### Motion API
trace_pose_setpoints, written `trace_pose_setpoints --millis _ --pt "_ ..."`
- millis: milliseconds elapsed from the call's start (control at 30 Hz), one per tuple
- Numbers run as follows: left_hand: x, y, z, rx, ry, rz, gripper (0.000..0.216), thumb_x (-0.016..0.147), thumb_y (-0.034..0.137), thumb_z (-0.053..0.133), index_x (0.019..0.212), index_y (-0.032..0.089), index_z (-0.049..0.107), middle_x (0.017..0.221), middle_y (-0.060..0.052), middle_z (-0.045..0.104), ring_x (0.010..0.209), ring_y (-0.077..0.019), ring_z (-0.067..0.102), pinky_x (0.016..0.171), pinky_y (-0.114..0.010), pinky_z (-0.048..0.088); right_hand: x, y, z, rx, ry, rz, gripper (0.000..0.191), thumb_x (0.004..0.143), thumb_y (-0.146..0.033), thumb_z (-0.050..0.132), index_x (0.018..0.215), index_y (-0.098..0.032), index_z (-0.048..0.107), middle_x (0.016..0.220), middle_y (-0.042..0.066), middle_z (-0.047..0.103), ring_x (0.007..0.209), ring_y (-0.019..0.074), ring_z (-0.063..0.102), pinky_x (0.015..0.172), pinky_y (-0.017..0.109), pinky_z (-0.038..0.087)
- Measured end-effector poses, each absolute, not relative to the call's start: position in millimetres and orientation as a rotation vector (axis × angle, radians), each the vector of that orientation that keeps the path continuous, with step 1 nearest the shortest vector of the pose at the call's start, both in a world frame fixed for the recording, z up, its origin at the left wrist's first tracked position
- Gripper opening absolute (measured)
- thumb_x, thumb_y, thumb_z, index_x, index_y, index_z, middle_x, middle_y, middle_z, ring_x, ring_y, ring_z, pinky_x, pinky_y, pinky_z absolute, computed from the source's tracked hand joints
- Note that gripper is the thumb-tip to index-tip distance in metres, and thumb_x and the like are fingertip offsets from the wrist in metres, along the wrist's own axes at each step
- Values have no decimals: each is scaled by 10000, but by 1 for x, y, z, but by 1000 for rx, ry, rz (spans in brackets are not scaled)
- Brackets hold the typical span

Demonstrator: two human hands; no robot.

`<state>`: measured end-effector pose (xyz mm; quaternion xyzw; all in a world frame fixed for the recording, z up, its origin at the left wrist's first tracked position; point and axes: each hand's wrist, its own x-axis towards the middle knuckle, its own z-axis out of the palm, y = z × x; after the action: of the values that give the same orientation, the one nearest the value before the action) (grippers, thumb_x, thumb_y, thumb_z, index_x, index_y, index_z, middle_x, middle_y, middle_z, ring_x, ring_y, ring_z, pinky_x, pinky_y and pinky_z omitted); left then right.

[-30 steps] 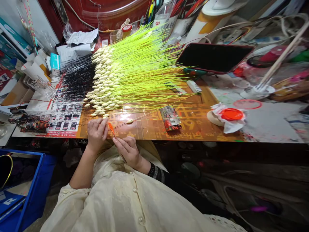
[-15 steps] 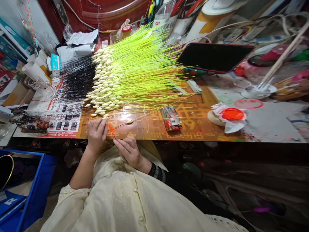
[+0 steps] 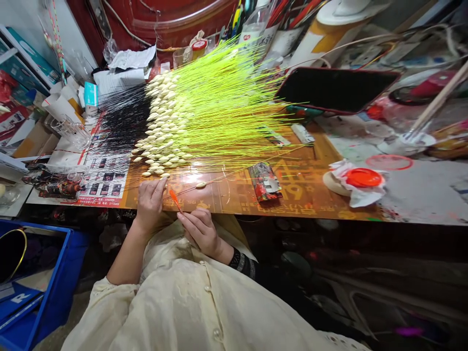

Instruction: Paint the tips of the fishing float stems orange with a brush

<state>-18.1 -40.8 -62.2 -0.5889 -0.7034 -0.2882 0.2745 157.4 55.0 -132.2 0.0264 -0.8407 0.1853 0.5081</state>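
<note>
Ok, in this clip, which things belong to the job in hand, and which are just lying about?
In use:
left hand
right hand
orange-tipped float
rows of cream-bodied floats

Lying about:
black tablet
orange lid
printed packet
blue crate

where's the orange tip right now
In the head view, the orange tip sticks up from the right hand at the front edge of the table, just right of the left hand.
</note>
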Motion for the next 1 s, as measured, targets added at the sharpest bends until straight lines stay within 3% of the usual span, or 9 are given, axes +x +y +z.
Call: trace_pose_setpoints --millis 267,367,533,767,867,1000 --pt "-1 -40 -27 -1638 -1794 -665 423 1057 189 368 1457 152 501 1182 -109 730 1078 -194 643 998 -363 478 172 58 -136 119 -2023 521 634 916 -92 561 1532 -183 441 1090 120 743 965 232 648 868 430 579" --pt "5 -54 7 -1663 -1905 -459 409 1073 250 336 1418 221 554 1244 -63 719 1155 -182 628 1066 -368 458 175 59 -130 160 -1991 457 674 868 -66 623 1515 -189 476 1000 114 765 858 247 685 780 412 606" --pt "-1 -101 59 -1611 -2023 -266 347 1054 355 445 1375 357 577 1253 -2 707 1225 -178 597 1086 -398 434 170 57 -119 150 -1917 412 669 875 -105 616 1513 -260 492 826 67 773 689 243 705 662 379 614" --pt "-62 -228 113 -865 -2192 -254 265 1035 461 470 1126 305 663 1077 -10 689 1132 -214 614 1085 -504 438 165 60 -124 184 -1827 424 693 816 -111 661 1469 -314 548 704 43 762 537 229 682 518 362 582" --pt "-104 -306 129 -547 -2032 -419 295 1045 452 452 1041 224 639 1034 -36 669 1105 -203 626 1076 -455 456 161 63 -131 187 -1796 436 691 791 -126 688 1441 -333 579 667 43 761 486 235 671 466 368 568" --pt "-151 -401 118 -65 -1972 -601 302 1061 368 368 1032 167 592 970 -41 671 916 -138 650 885 -284 526 151 67 -132 194 -1749 443 627 811 -230 661 1418 -373 592 568 53 722 373 245 608 356 383 484"
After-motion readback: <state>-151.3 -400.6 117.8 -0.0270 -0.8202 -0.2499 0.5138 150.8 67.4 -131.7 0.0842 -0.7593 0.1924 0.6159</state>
